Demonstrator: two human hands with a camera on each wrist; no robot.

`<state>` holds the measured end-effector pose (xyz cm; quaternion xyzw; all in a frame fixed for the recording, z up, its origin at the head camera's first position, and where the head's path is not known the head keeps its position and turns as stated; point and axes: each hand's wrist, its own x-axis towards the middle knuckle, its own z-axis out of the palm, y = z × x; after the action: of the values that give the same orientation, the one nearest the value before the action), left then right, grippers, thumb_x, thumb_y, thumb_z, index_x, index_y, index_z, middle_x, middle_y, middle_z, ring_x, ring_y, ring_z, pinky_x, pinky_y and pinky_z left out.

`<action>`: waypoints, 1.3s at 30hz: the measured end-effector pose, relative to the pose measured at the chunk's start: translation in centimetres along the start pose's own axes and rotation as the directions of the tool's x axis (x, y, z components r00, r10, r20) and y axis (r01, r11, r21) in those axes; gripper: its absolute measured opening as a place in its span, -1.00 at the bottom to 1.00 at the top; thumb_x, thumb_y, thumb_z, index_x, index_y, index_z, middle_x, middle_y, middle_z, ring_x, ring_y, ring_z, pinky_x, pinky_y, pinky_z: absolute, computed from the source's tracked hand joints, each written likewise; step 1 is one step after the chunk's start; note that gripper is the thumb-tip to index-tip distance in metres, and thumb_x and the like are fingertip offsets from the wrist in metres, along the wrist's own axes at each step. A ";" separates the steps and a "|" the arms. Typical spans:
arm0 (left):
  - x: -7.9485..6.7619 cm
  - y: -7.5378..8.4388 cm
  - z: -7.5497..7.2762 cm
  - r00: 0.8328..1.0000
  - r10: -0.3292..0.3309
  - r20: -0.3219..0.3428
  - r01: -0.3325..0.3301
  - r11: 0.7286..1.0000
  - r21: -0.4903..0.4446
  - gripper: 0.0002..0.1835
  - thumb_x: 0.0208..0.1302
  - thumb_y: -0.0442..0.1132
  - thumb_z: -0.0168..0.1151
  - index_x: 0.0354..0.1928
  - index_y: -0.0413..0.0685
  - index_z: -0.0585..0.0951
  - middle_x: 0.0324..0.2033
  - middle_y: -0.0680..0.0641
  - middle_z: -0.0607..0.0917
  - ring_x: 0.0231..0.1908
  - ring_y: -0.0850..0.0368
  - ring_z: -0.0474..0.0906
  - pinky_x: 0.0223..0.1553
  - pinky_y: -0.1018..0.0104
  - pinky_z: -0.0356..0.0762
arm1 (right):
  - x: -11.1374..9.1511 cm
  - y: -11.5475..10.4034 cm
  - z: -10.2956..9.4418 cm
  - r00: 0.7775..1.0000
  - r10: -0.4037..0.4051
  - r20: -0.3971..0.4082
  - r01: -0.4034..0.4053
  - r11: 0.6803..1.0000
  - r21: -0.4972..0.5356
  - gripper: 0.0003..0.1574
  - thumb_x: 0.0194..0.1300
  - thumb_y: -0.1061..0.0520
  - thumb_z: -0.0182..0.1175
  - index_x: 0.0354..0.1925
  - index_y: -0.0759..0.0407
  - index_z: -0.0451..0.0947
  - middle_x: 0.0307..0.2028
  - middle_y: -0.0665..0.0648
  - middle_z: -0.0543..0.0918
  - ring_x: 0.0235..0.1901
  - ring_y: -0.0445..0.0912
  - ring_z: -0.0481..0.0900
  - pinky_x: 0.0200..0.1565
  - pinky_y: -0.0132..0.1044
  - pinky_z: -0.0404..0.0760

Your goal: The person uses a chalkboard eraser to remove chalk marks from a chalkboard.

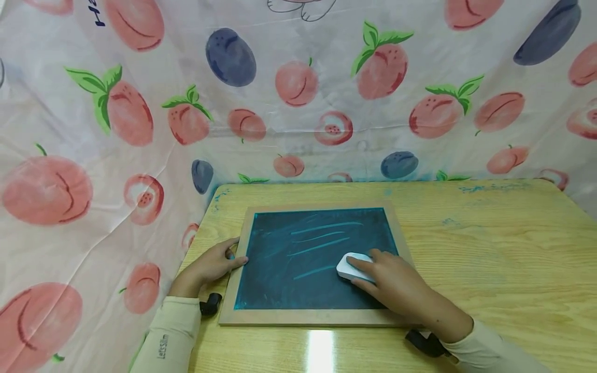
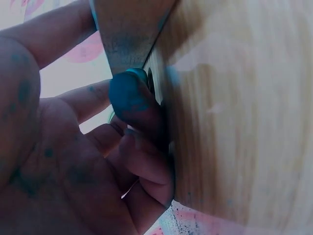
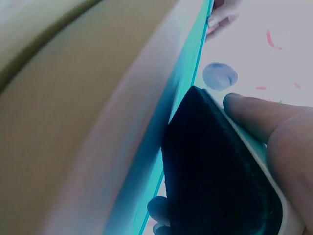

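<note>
A small wood-framed chalkboard [image 1: 280, 290] lies flat on the table, with several blue chalk strokes on its dark surface. My left hand [image 1: 216, 263] grips the left side of the frame, thumb on top. In the left wrist view, blue chalk marks the palm and a fingertip [image 2: 128, 98] at the frame's edge [image 2: 129, 36]. Over the right part of the board, my right hand [image 1: 396, 282] holds a white-backed chalkboard eraser [image 1: 347, 268]. The right wrist view shows the eraser's dark felt pad [image 3: 215, 161] tilted against the board; whether its whole face touches is hidden.
The yellow wood-grain table [image 1: 494, 269] extends to the right of the board, with blue chalk smudges toward its back edge. A fruit-printed cloth [image 1: 289, 140] hangs behind the table and along its left side. Black wrist cameras [image 1: 211, 304] sit at both wrists.
</note>
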<state>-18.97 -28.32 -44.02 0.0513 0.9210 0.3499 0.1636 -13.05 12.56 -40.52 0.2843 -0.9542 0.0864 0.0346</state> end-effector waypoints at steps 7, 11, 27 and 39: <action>-0.1 0.1 0.2 1.000 -0.027 0.006 0.027 1.000 0.008 -0.18 0.41 0.01 0.25 0.52 -0.23 0.17 -0.26 -0.13 0.51 -0.29 0.07 0.43 -0.23 0.23 0.39 | 1.7 -3.2 1.0 0.997 -0.056 0.044 0.054 0.998 0.036 -0.40 0.37 -0.18 0.25 0.30 -0.04 0.55 -0.05 0.29 0.64 -0.15 0.15 0.66 -0.09 0.09 0.64; -0.1 -0.1 0.4 0.999 -0.039 0.004 0.039 0.999 0.009 -0.17 0.40 0.02 0.25 0.53 -0.24 0.17 -0.25 -0.14 0.51 -0.28 0.06 0.44 -0.22 0.23 0.40 | 2.6 -5.8 1.8 0.991 -0.111 0.076 0.107 0.992 0.060 -0.41 0.41 -0.20 0.20 0.33 -0.10 0.52 0.01 0.27 0.63 -0.07 0.16 0.66 -0.01 0.12 0.62; 0.4 0.3 0.7 1.000 -0.007 -0.002 0.007 1.000 0.024 -0.19 0.41 0.03 0.24 0.52 -0.22 0.19 -0.29 -0.12 0.52 -0.32 0.08 0.43 -0.24 0.25 0.40 | 1.7 -1.1 0.8 0.995 0.102 -0.002 -0.102 0.995 -0.007 -0.42 0.36 -0.14 0.28 0.28 -0.03 0.57 -0.20 0.25 0.63 -0.36 0.01 0.58 -0.34 -0.08 0.58; 0.1 0.2 0.5 1.000 0.017 -0.015 -0.017 1.000 0.023 -0.23 0.41 -0.01 0.25 0.50 -0.23 0.24 -0.32 -0.12 0.52 -0.33 0.09 0.44 -0.24 0.25 0.40 | 1.4 1.9 0.0 0.984 0.176 -0.021 -0.176 0.984 -0.016 -0.41 0.33 -0.12 0.32 0.26 0.03 0.59 -0.27 0.24 0.62 -0.51 -0.06 0.47 -0.48 -0.18 0.47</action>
<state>-18.87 -27.85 -44.27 0.0583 0.9257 0.3412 0.1528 -15.24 13.36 -40.60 0.1977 -0.9759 0.0835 0.0384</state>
